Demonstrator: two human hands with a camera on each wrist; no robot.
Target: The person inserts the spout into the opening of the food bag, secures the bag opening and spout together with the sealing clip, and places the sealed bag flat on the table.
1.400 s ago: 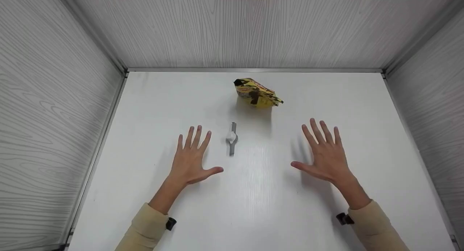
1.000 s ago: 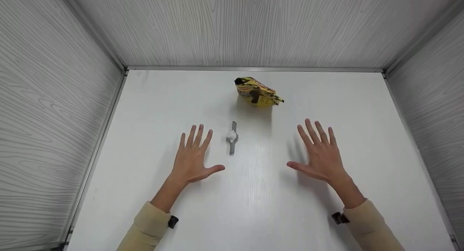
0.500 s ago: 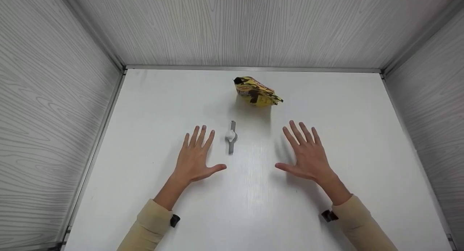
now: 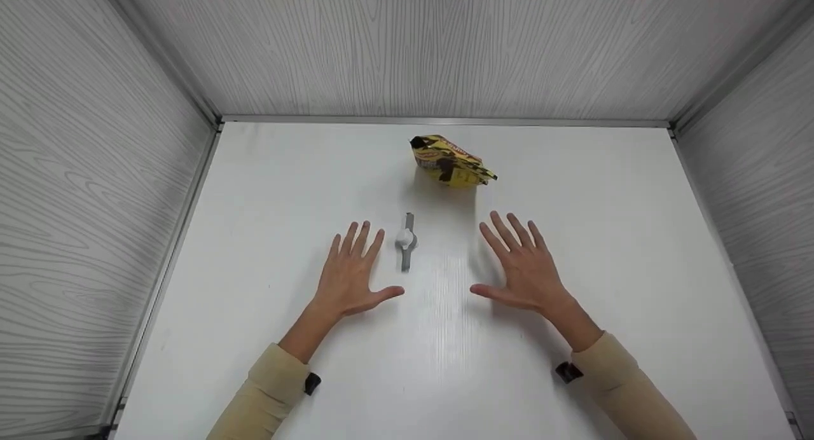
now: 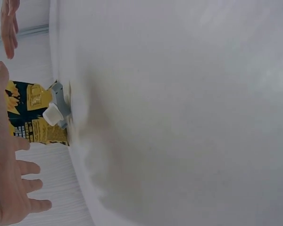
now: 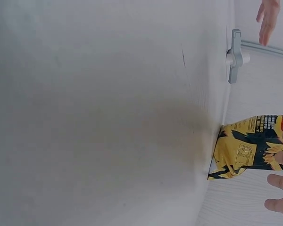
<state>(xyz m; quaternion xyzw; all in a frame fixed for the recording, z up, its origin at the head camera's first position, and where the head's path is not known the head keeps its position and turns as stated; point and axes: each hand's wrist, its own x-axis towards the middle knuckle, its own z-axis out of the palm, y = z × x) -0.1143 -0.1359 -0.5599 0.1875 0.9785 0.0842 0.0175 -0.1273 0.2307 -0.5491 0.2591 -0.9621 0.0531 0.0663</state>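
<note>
Although all three views cover the site, only the head view takes in the two tan sleeves (image 4: 629, 389), nearest the observer, and two small black devices (image 4: 312, 383), one at each cuff. Beyond the cuffs, two hands are counted: the left hand (image 4: 348, 284) and the right hand (image 4: 529, 276), both with a wide grip, fingers spread and thumbs pointing inward, over the white worktop (image 4: 439, 376). One grey bar with a round white part (image 4: 405, 238) lies between them, just beside the left hand and farther from the right. The head view shows white on its upper face; the right wrist view shows white on both faces. Farther back, one yellow-and-black packet (image 4: 451, 163) stands upright, apart from both hands; the head view gives chiefly its crumpled top, the wrist views a broad printed face. From the left wrist, the bar stands in the way of the packet's lower end; from the right wrist, bar and packet are well apart, and right-hand fingers cover some of the packet. At the rear, a metal strip (image 4: 318, 119) edges the worktop below a wood-grained rear wall (image 4: 407, 52), with two matching side walls (image 4: 82, 205).
</note>
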